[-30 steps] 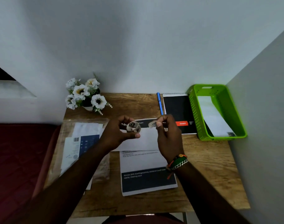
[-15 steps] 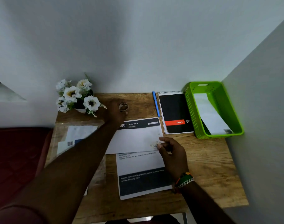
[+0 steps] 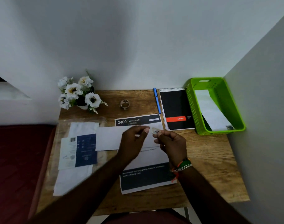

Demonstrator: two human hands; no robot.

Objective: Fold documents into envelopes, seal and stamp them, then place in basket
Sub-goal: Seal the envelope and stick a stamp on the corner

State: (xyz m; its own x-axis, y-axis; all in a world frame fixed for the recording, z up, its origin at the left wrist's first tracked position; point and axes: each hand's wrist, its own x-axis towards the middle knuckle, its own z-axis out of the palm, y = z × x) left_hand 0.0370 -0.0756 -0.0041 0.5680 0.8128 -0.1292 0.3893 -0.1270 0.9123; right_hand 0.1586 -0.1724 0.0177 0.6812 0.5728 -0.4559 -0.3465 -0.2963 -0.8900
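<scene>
The wooden desk [image 3: 210, 159] carries everything; take the white envelope [image 3: 109, 138] at its middle as the landmark. Right of the envelope, against the wall, the green basket [image 3: 191, 102] already holds 1 sealed envelope. Behind the envelope sits the tape roll [image 3: 124, 104]. Just above the envelope's right end, the right hand [image 3: 172, 146] pinches a small stamp [image 3: 155, 131] between thumb and forefinger; the left hand [image 3: 133, 141] reaches for it, fingertips nearly pinched together, holding nothing I can make out. Risk: the sticky piece could curl onto a finger or land crooked, since both hands crowd it.
</scene>
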